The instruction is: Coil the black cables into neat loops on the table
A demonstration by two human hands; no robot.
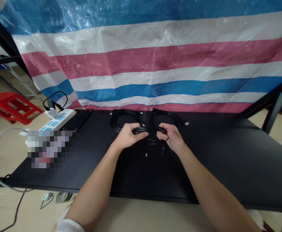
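My left hand (pixel 130 136) and my right hand (pixel 169 137) grip a coiled black cable (pixel 149 130) between them, near the far side of the black table (pixel 204 161). Its loop runs through both hands, and its two plug ends (pixel 154 149) hang down onto the tabletop just below them. Behind my left hand lies a second coiled black cable (pixel 121 120). A third coiled black cable (pixel 166 117) lies behind my right hand. Parts of both coils are hidden by my hands.
A white power strip (pixel 57 120) with a plugged-in adapter and a dark smartphone (pixel 77 120) lie at the far left of the table. A pixelated object (pixel 49 149) sits nearer. A striped tarp (pixel 150 64) hangs behind the table, and a red stool (pixel 12 106) stands on the floor.
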